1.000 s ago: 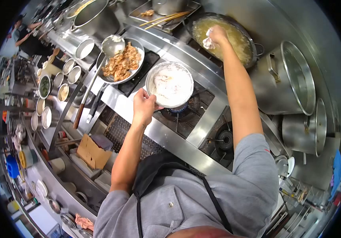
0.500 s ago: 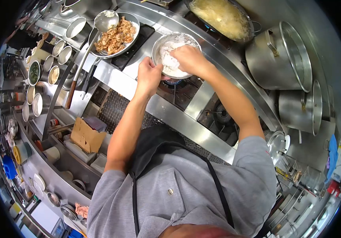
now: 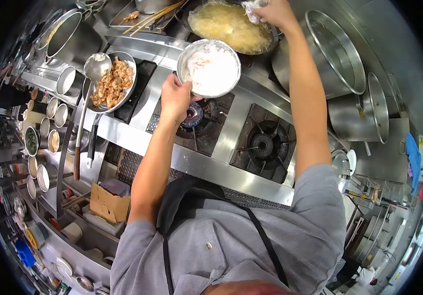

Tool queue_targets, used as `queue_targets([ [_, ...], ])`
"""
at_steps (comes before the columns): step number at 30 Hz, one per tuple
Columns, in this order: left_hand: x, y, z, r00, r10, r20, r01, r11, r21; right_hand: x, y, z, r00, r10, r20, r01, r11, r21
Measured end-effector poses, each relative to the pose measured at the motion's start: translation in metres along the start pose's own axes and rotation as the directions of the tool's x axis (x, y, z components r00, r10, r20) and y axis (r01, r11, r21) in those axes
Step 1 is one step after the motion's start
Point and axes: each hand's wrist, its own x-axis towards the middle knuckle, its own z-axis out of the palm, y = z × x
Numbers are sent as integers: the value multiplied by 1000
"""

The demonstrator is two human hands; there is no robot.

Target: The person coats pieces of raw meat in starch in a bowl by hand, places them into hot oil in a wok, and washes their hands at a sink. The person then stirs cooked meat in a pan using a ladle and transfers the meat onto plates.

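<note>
My left hand (image 3: 177, 97) grips the rim of a metal bowl (image 3: 209, 68) of white flour, held above the stove. Something pale is partly buried in the flour. At the top, my right hand (image 3: 274, 14) pinches a flour-coated piece (image 3: 254, 10) over the right side of a wide pan of bubbling oil (image 3: 231, 27). To the left of the bowl, a pan holds browned pieces (image 3: 113, 84), with a ladle (image 3: 97, 66) resting on its edge.
Large steel pots (image 3: 337, 54) stand at the right. Below the bowl is a lit burner (image 3: 192, 115), beside another burner (image 3: 262, 143). Chopsticks (image 3: 155, 17) lie on a tray at the top. Small containers (image 3: 44, 177) and a cardboard box (image 3: 109, 203) are at the left.
My right hand has gone from inside the flour bowl up to the oil pan, now with a coated piece in it. My left hand still holds the bowl. The view has shifted.
</note>
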Motion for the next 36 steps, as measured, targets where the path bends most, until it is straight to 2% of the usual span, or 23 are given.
queue_targets([
  [1,-1,-1,-3,1000,5,0,-5,1000,3,9,22,11,1000,-2,-5,2,1000,3],
  [2,-3,-1,-7,1000,-26,-5,26,999,35,16,42,25,991,112,73,-89,960,-264],
  [3,-6,-3,-11,998,-57,-13,58,996,67,20,61,39,964,239,118,-146,844,-516],
  [5,-14,-7,-19,999,-37,-35,39,997,59,20,105,72,924,379,56,-285,776,-562],
  [7,-22,-6,-27,997,-57,-50,60,996,65,24,150,97,870,489,69,-366,733,-574],
  [9,-24,-4,-34,996,-48,-73,52,997,59,22,157,99,845,535,2,-460,728,-508],
  [11,-33,-8,-42,993,-83,-86,87,995,50,42,201,119,832,535,-146,-545,740,-394],
  [13,-34,-14,-51,994,-64,-90,70,996,54,38,166,103,895,417,-155,-440,780,-445],
  [15,-35,-15,-53,991,-71,-116,79,994,69,26,112,89,966,218,-140,-259,824,-505],
  [17,-33,-17,-55,992,-61,-115,68,996,64,5,41,77,988,-7,-152,-58,906,-419],
  [19,-34,-15,-51,995,-45,-88,50,998,47,-32,-16,85,985,-171,-11,165,964,-209],
  [20,-36,-12,-47,995,-53,-82,57,997,43,-59,-57,89,971,-229,72,238,955,-177],
  [21,-38,-9,-44,996,-57,-74,60,997,43,-75,-65,108,922,-344,178,343,938,37],
  [22,-38,-9,-41,997,-52,-61,54,998,42,-87,-62,132,840,-468,275,448,883,136],
  [23,-38,-11,-38,998,-39,-51,42,998,49,-103,-79,142,794,-421,439,441,895,60],
  [24,-39,-13,-35,999,-30,-42,32,998,57,-116,-78,166,789,-414,453,475,880,-24],
  [25,-39,-14,-33,999,-30,-32,31,998,58,-118,-73,182,749,-354,560,447,894,-32],
  [28,-34,-19,-28,998,-48,-32,50,998,48,-120,-71,168,773,-291,563,387,920,-55],
  [30,-29,-27,-25,999,-32,-21,34,994,101,-114,-59,144,830,-302,468,347,938,-10],
  [31,-26,-27,-23,999,-28,-18,30,995,97,-111,-48,132,851,-399,342,414,910,29],
  [33,-18,-20,-15,999,-40,-19,42,991,124,-98,-66,83,875,-194,444,174,981,85],
  [35,-5,-10,-3,1000,-4,3,4,996,84,-80,-55,61,935,-257,243,220,961,169],
  [36,1,-2,5,1000,21,12,-22,999,42,-70,-56,44,956,-180,229,135,971,198],
])
